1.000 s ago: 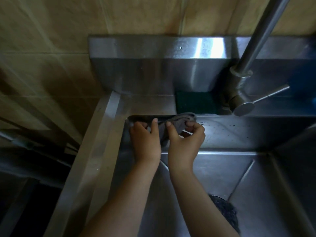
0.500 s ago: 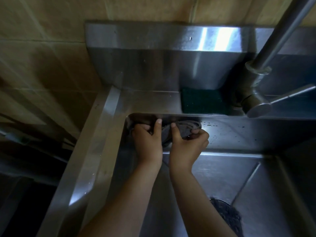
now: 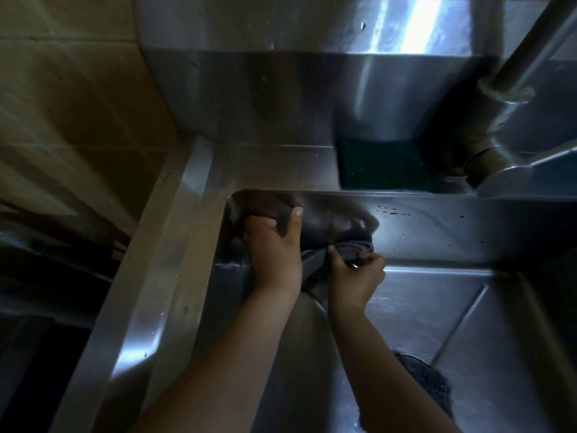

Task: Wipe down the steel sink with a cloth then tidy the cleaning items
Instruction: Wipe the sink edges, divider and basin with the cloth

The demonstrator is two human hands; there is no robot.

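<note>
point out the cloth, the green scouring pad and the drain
cloth (image 3: 352,247): head view, on its bunched grey fold
green scouring pad (image 3: 384,167): head view, middle of its top face
drain (image 3: 427,382): head view, on its visible dark part

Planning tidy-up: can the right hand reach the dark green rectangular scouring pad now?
Probably yes: the dark green scouring pad lies uncovered on the steel ledge beyond the right hand, though it grips the grey cloth.
</note>
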